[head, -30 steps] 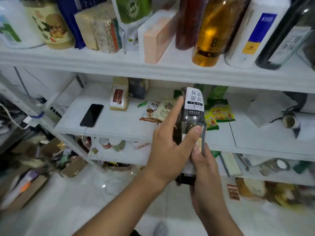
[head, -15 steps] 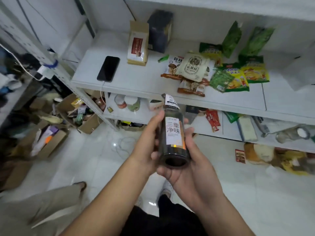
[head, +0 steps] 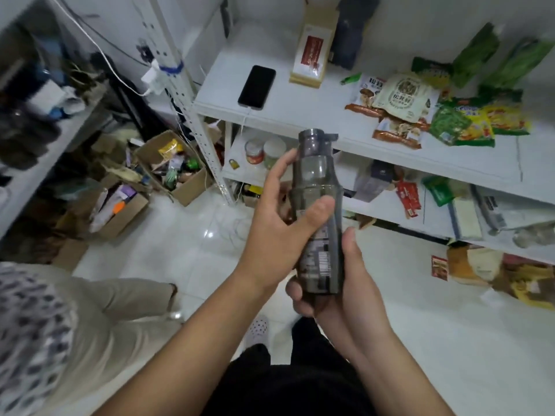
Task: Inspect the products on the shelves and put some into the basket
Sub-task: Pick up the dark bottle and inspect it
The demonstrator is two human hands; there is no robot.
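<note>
Head view. A dark grey translucent bottle (head: 318,211) was held upright at frame centre, in front of the white shelf (head: 300,121), cap toward 12 o'clock. Its rear label, with small print and a barcode, was turned to the camera; the text was too blurred to be read. The left hand (head: 282,223) was wrapped round the bottle's middle from 9 o'clock, thumb pressed across the front, fingers curled behind. The base was cupped by the right hand (head: 339,292) from 5 o'clock, thumb laid up the bottle's side.

On the shelf, a black phone (head: 256,87) lay at 11 o'clock, a kraft box with a red label (head: 312,55) just beside it. Snack packets (head: 399,97) with Chinese lettering, not legible, were piled at 2 o'clock. Cardboard boxes (head: 177,169) stood on the floor at 9 o'clock.
</note>
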